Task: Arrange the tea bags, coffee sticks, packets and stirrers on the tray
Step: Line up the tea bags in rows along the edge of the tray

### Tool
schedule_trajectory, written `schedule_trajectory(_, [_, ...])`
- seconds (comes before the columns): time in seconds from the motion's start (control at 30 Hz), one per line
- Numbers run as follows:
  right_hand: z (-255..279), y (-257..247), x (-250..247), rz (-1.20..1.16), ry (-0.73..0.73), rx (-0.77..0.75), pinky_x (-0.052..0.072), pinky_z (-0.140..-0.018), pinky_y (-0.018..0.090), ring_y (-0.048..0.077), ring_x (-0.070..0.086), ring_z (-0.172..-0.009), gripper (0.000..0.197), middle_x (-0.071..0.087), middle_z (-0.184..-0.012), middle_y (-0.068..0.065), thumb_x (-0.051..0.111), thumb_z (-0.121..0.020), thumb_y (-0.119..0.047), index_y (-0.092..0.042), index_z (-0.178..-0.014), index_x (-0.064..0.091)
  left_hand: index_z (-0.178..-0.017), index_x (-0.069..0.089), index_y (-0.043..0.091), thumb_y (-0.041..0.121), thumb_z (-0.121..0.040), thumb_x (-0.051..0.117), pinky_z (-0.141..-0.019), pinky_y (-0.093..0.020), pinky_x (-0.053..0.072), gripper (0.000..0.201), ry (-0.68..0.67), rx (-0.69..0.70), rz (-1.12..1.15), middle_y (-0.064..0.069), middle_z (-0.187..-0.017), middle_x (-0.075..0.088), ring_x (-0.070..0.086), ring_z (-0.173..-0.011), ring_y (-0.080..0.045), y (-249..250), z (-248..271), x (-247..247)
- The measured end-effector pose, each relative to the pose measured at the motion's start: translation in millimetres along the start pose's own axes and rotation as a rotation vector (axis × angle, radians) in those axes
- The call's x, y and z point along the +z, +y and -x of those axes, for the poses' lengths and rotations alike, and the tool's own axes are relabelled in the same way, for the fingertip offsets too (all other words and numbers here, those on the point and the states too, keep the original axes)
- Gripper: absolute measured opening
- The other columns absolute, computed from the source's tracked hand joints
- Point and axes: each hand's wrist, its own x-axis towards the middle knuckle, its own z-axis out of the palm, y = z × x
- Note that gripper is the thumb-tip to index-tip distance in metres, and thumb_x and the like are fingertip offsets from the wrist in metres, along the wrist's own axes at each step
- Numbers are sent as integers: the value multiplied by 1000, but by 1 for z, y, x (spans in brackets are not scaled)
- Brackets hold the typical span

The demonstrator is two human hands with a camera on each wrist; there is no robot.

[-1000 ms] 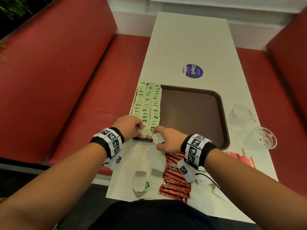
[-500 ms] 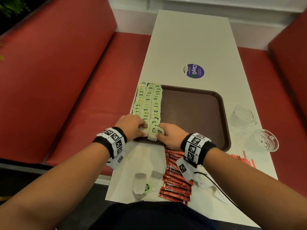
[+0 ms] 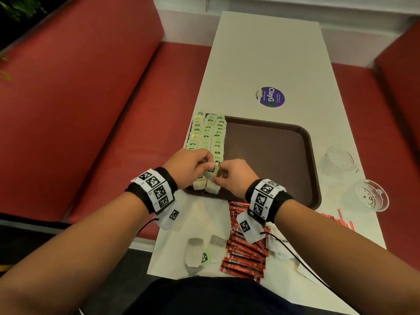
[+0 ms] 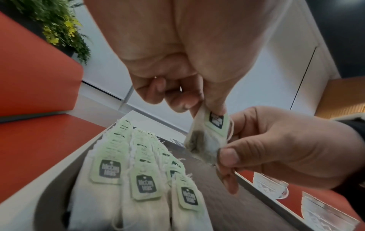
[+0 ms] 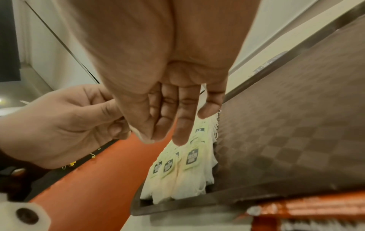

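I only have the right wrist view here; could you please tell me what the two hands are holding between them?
Observer: One tea bag. The left hand pinches its top by the tag, and the right hand pinches its bottom corner.
Operator: Thank you. Are any lying off the tray?
Observer: Yes, two tea bags lie on the table near the person, left of the red coffee sticks.
Operator: And the stirrers?
Observer: The stirrers lie on the table, just outside the near right corner of the tray.
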Motion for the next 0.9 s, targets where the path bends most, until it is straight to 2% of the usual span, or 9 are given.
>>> schedule_trajectory(0.1, [-1, 5, 0, 5, 22, 43, 46, -69, 22, 6, 58, -73, 10, 63, -79, -12, 67, -92, -29, -20, -94, 72, -89, 61, 30, 32, -96, 61, -63, -27, 49, 7, 26, -98, -33, 11, -66, 67, 55, -56, -3, -9, -1, 2])
schedule_trajectory(0.23, [-5, 16, 5, 169, -83, 181, 54, -79, 32, 22, 66, -90, 22, 72, -98, 2, 55, -98, -30, -16, -102, 72, -85, 63, 31, 35, -94, 62, -59, -28, 51, 10, -65, -283, -76, 6, -73, 71, 62, -61, -13, -25, -1, 13])
schedule_trajectory(0.3, [-6, 19, 9, 220, -150, 216, 54, -76, 31, 24, 67, -89, 25, 72, -98, 4, 52, -98, -28, -14, -102, 73, -86, 65, 29, 34, -93, 64, -57, -25, 45, 9, -85, -317, -72, 6, -72, 69, 59, -62, -13, -30, 2, 21])
schedule_trajectory(0.37, [-8, 19, 12, 225, -174, 225, 55, -74, 32, 24, 67, -85, 27, 72, -96, 4, 52, -97, -29, -14, -100, 74, -90, 67, 28, 33, -90, 68, -64, -25, 45, 6, -61, -326, -68, 8, -79, 66, 59, -72, -13, -33, 4, 25])
schedule_trajectory(0.47, [-14, 16, 15, 272, -182, 224, 54, -66, 31, 22, 66, -75, 35, 70, -82, 5, 52, -98, -39, -12, -87, 71, -97, 63, 29, 36, -82, 77, -74, -29, 46, 22, 17, -314, -151, 10, -89, 59, 56, -82, -11, -37, 4, 24])
schedule_trajectory(0.53, [-18, 17, 16, 308, -176, 233, 48, -59, 29, 21, 63, -67, 40, 65, -73, 4, 52, -97, -44, -13, -77, 65, -93, 60, 30, 40, -77, 81, -73, -30, 47, 29, 6, -324, -200, 12, -87, 59, 57, -81, -11, -36, 4, 22])
schedule_trajectory(0.6, [-21, 17, 18, 331, -172, 240, 48, -59, 29, 20, 61, -65, 39, 63, -71, 3, 53, -96, -46, -15, -73, 60, -86, 59, 29, 44, -73, 82, -71, -29, 49, 30, -71, -338, -262, 12, -84, 62, 59, -79, -12, -34, 5, 21])
schedule_trajectory(0.77, [-25, 10, 20, 391, -205, 221, 55, -70, 32, 23, 64, -76, 30, 67, -83, 4, 58, -95, -41, -13, -88, 68, -89, 67, 27, 47, -79, 77, -76, -30, 49, 24, -175, -294, -404, 8, -91, 66, 61, -88, -16, -30, 5, 27])
schedule_trajectory(0.9, [-24, 9, 21, 409, -205, 217, 54, -68, 31, 23, 63, -75, 28, 66, -83, 4, 59, -94, -40, -14, -88, 68, -97, 70, 27, 45, -81, 75, -78, -29, 46, 25, -173, -293, -410, 6, -99, 66, 61, -95, -17, -30, 3, 29])
